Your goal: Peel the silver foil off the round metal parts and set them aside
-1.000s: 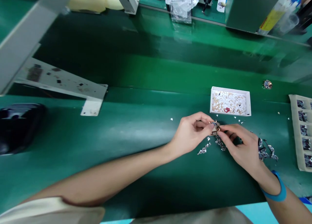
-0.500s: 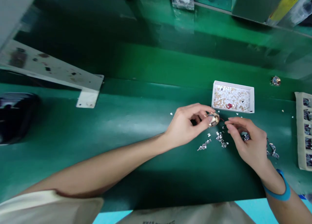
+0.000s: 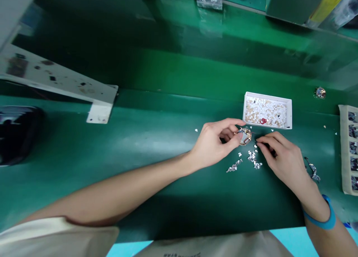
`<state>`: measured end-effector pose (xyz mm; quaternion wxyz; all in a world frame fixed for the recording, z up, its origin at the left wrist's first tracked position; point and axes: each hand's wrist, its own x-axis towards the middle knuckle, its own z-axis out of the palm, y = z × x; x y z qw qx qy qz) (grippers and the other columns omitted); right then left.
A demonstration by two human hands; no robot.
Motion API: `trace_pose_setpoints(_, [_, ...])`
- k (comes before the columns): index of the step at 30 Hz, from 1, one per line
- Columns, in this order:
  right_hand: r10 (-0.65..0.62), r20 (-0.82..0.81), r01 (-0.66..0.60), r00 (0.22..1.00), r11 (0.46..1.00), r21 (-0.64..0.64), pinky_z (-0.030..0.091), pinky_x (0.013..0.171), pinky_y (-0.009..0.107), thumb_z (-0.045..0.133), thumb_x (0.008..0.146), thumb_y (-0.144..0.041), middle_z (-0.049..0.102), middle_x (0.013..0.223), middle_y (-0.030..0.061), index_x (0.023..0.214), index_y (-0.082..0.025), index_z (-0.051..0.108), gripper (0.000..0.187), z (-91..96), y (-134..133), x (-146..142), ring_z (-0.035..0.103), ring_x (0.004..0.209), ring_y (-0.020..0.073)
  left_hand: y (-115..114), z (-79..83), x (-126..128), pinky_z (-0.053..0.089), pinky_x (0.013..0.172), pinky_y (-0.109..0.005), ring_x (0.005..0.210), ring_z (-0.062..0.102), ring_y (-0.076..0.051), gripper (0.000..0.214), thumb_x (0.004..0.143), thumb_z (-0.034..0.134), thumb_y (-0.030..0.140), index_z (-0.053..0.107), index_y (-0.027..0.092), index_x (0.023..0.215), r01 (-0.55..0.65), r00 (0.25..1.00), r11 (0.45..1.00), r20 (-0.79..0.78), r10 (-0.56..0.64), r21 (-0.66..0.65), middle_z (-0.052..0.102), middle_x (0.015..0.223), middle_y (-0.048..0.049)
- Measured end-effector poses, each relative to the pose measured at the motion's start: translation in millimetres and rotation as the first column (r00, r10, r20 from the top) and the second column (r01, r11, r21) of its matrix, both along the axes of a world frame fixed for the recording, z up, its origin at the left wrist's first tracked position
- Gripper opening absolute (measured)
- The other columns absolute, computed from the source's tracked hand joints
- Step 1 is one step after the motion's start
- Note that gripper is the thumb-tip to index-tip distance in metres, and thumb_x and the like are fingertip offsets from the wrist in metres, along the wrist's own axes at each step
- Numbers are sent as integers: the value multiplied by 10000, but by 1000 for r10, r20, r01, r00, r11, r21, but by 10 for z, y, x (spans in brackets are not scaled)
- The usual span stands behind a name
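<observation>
My left hand [image 3: 214, 145] is closed, thumb and fingers gripping a small round gold-rimmed electronic assembly [image 3: 245, 137] by its left side. Its face shows a pale flat part and a darker one, and a thin reddish wire seems to leave its right edge. Just right of it, my right hand [image 3: 283, 160] is closed in a pinch. A tiny dark bit shows at those fingertips, too small to name. Below the assembly lie small silvery pieces [image 3: 254, 158] in a loose heap, with a second cluster [image 3: 234, 165] to the left.
Behind the hands stands a shallow white box [image 3: 268, 126] holding pale scraps and a red item. A similar round assembly [image 3: 320, 92] lies at the far right. A compartment tray [image 3: 344, 152] flanks the right side; dark linked parts [image 3: 313, 172] lie by my right wrist. A white bracket [image 3: 99, 112] stands left.
My right hand has turned and its fingertips have moved slightly left and down, closer beneath the assembly's right side. The assembly has tilted so its face shows more. My left hand stays in place.
</observation>
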<state>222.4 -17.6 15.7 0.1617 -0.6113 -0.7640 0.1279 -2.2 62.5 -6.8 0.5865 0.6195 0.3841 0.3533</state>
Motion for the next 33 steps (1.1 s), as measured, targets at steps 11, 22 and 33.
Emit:
trace_pose_setpoints(11, [37,-30,-36,999,999,16,542,750,329,527,1097,-251,737,1093,52,1266,-225,709,250,1,24,41,723,917,190,-7,-14,1,546,564,-184,580,633,-92,251,907,693,270,766,140,1108,3,999,997,-54,1,74,702,807,-26])
trace_pose_setpoints(22, [40,61,-41,997,999,22,421,620,306,531,1050,-231,696,910,23,972,-200,677,168,-26,39,-16,620,702,139,-23,-2,16,555,567,-188,578,617,-93,288,881,713,257,785,139,1134,-11,999,999,-38,12,30,717,792,-24])
trace_pose_setpoints(33, [13,-36,-13,999,1000,12,420,636,281,567,1060,-273,682,915,10,1033,-209,683,135,-15,76,-40,585,665,125,-1,-9,19,546,582,-194,588,635,-101,201,868,706,279,749,138,1004,4,1000,1000,-31,-3,23,692,748,-12])
